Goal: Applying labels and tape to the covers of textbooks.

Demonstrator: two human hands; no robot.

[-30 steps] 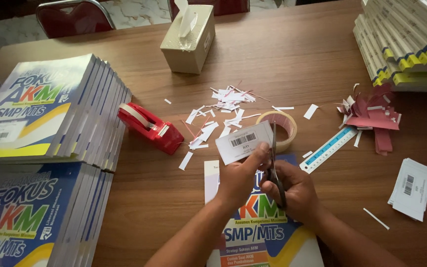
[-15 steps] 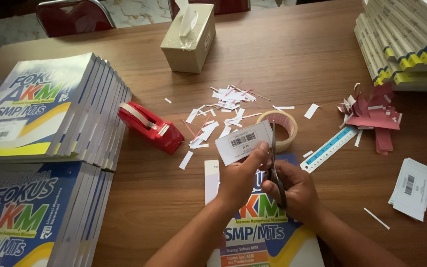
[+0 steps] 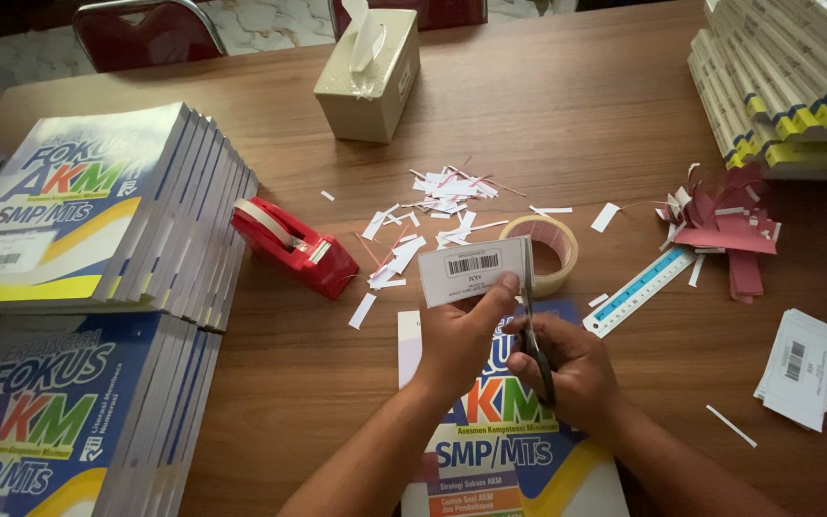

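Left hand [image 3: 457, 335] pinches a white rectangular barcode label [image 3: 474, 271], long axis sideways; right hand [image 3: 567, 369] grips dark scissors [image 3: 529, 316] at the label's right edge

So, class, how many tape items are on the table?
2: a red tape dispenser left of the paper scraps, and a loose tape roll behind the barcode label. Others may be hidden.

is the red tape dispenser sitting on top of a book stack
No, the red tape dispenser sits on the bare wooden table, just right of the book stack.
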